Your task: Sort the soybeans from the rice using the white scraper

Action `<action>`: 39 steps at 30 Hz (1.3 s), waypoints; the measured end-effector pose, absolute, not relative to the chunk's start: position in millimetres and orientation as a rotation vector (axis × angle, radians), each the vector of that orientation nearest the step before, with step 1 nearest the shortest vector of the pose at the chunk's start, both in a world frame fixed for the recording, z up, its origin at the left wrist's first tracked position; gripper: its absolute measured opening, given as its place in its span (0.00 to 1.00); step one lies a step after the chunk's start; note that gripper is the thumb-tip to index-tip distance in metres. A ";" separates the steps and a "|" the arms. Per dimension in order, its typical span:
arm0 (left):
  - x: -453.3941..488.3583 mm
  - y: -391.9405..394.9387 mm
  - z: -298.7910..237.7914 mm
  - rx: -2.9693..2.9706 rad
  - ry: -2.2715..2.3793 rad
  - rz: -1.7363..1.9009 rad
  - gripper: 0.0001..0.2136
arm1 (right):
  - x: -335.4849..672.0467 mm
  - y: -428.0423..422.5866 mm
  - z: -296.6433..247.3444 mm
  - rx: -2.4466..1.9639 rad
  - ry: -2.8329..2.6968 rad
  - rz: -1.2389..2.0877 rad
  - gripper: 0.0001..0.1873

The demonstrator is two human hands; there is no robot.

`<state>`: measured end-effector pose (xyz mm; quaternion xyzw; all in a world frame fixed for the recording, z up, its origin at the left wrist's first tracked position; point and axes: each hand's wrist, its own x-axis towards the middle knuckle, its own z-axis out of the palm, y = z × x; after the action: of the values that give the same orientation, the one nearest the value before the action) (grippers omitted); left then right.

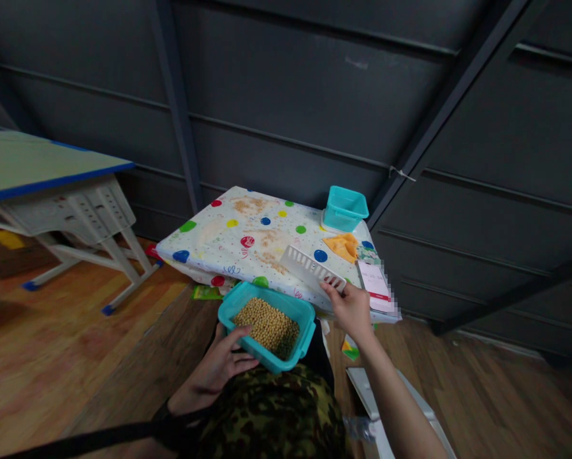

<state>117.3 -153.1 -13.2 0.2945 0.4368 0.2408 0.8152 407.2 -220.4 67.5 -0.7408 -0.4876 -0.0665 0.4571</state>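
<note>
My left hand [226, 360] grips the near left side of a teal plastic tub [306, 333], with the thumb over its rim. Inside the tub lies a heap of round, pale yellow beans [266, 325] that look like soybeans. The tub is at my lap, just below the table's front edge. In my right hand [352, 309], thumb and fingers pinch one end of a long white slotted plastic tray [305, 266]. Its far end is over the table, close to scattered light-brown crumbs or grains [271, 260]. I cannot tell whether the tray touches the cloth.
A spotted cloth [209, 245] covers the table. More brown bits [250, 205] lie at its back left. A second teal tub [345, 213], an orange cloth [342, 246] and a phone [376, 284] are on the right. Another table [51, 169] stands left; a dark wall [286, 83] rises behind.
</note>
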 end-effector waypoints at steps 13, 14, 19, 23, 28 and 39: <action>116.7 -155.0 -0.4 0.629 0.918 0.506 0.51 | 415.1 -213.8 71.9 -1.815 -1.237 -0.070 0.35; 116.7 -155.1 -0.7 0.630 0.916 0.507 0.49 | 414.9 -214.0 72.0 -1.810 -1.236 -0.070 0.35; 117.0 -154.5 -4.4 0.623 0.919 0.500 0.43 | 414.1 -215.0 71.5 -1.795 -1.212 -0.056 0.35; 118.0 -153.9 -2.5 0.632 0.916 0.506 0.45 | 414.8 -215.3 71.1 -1.804 -1.183 -0.039 0.36; 119.4 -153.5 -1.3 0.628 0.942 0.501 0.48 | 415.6 -214.8 72.8 -1.808 -1.173 0.006 0.34; 116.3 -154.6 -2.3 0.649 0.927 0.494 0.46 | 417.9 -214.9 69.6 -1.797 -1.185 0.084 0.33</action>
<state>116.3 -154.6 -2.3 0.3044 0.4348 0.2314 0.8153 417.9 -214.9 69.6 -0.7345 -0.4844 0.0342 0.4740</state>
